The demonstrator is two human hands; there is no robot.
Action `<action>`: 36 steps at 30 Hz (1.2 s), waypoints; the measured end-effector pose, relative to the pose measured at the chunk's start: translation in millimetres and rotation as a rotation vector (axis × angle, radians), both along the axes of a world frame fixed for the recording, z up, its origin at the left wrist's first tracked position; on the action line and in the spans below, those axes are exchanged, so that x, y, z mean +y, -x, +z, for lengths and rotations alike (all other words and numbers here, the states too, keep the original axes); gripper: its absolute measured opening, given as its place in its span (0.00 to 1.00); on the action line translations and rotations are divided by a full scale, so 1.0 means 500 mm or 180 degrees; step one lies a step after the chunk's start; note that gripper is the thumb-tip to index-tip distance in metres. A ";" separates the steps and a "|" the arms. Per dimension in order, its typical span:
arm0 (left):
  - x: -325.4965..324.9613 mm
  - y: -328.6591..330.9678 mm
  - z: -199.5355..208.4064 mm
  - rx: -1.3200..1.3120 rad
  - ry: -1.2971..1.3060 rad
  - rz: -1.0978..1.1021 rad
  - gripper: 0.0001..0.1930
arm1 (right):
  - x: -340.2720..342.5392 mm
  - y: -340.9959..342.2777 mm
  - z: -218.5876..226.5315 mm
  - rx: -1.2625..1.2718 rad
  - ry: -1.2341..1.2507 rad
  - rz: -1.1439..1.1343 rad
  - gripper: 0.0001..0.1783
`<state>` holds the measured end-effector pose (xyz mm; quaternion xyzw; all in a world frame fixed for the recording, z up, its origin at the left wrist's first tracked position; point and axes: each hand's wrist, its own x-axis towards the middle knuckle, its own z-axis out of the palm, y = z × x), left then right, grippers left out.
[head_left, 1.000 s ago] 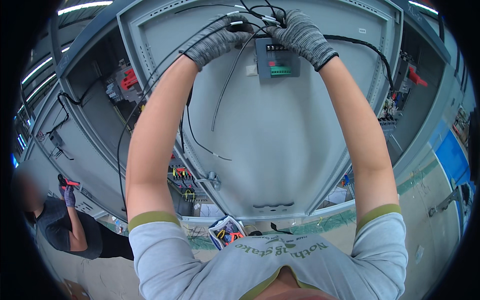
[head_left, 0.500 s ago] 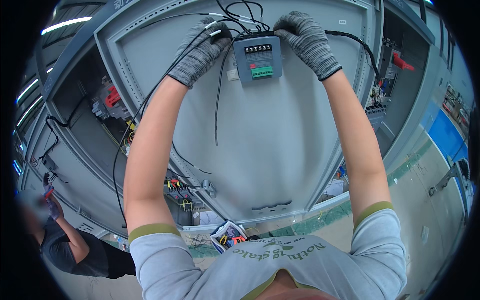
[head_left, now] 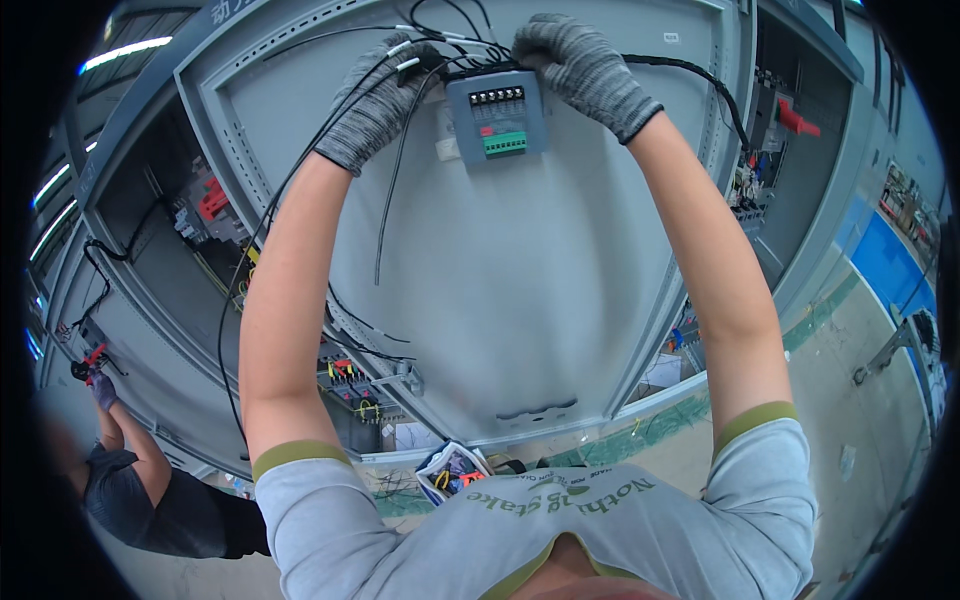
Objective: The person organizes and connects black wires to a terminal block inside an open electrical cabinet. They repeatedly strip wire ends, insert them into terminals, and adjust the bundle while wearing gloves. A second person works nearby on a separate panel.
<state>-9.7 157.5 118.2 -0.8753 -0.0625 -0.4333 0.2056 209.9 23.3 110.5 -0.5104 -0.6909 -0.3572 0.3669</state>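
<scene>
A grey box-shaped electrical module (head_left: 466,120) with a black screw terminal strip and a green connector sits on the upper part of a grey cabinet door panel (head_left: 480,300). Black wires (head_left: 455,42) with white marker sleeves gather along its top edge. My left hand (head_left: 385,105), in a grey knit glove, is closed on these wires at the module's upper left; some run across its back. At the upper right, my gloved right hand (head_left: 585,75) has its fingers bent in onto the same bundle, fingertips partly hidden. One loose wire (head_left: 388,210) hangs down left of the module.
A black sleeved harness (head_left: 690,68) runs right from behind my right hand. Open cabinets with red handles (head_left: 797,118) flank the panel. Below stands a container of tools (head_left: 452,472). At lower left, a person (head_left: 150,490) works with a red-handled tool.
The module and both hands appear shifted slightly left and up in the view. My right hand's fingers have come further in over the module's top edge. The other person's hands have moved lower.
</scene>
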 end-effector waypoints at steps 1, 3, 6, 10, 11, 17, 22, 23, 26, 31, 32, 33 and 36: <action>-0.005 0.001 0.003 0.0013 0.0073 0.0129 0.16 | 0.005 0.003 0.000 0.0031 0.0008 -0.0029 0.07; -0.013 0.000 0.004 0.0054 0.0215 0.0220 0.17 | 0.002 -0.003 -0.002 0.0020 0.0047 -0.0169 0.07; -0.022 0.012 0.010 0.0155 0.0443 0.0329 0.17 | -0.013 -0.019 -0.005 -0.0300 -0.0155 -0.0470 0.07; -0.043 0.026 0.015 0.0039 0.1414 -0.0173 0.16 | -0.072 -0.075 -0.010 -0.0685 -0.0368 -0.1042 0.08; -0.032 0.025 0.014 0.0056 0.1583 -0.0512 0.16 | -0.069 -0.077 -0.012 -0.0743 -0.0423 -0.1112 0.08; -0.050 0.038 0.028 0.0101 0.1665 -0.0777 0.18 | -0.042 -0.083 -0.014 -0.0723 -0.0368 -0.0610 0.11; -0.069 0.014 0.015 0.0193 0.1022 -0.0429 0.18 | -0.014 -0.041 -0.003 -0.0486 -0.0197 -0.0267 0.12; -0.064 0.007 0.016 0.0250 0.1064 -0.0549 0.18 | -0.009 -0.031 -0.003 -0.0492 -0.0181 -0.0229 0.12; -0.042 -0.015 0.008 -0.0013 0.0793 -0.0478 0.17 | -0.001 -0.014 -0.005 -0.0452 -0.0141 -0.0153 0.13; -0.040 -0.020 -0.012 -0.0098 0.1942 -0.0943 0.18 | 0.001 -0.011 -0.013 -0.0344 -0.0224 -0.0172 0.14; -0.039 -0.017 -0.011 -0.0088 0.1698 -0.0749 0.18 | 0.001 -0.013 -0.014 -0.0249 -0.0228 -0.0090 0.14; -0.038 -0.009 -0.007 -0.0078 0.1454 -0.0557 0.17 | 0.002 -0.015 -0.014 -0.0154 -0.0230 -0.0009 0.14; -0.035 -0.003 -0.011 -0.0181 0.1174 -0.0293 0.17 | 0.014 -0.014 -0.020 0.0068 -0.0285 0.0093 0.15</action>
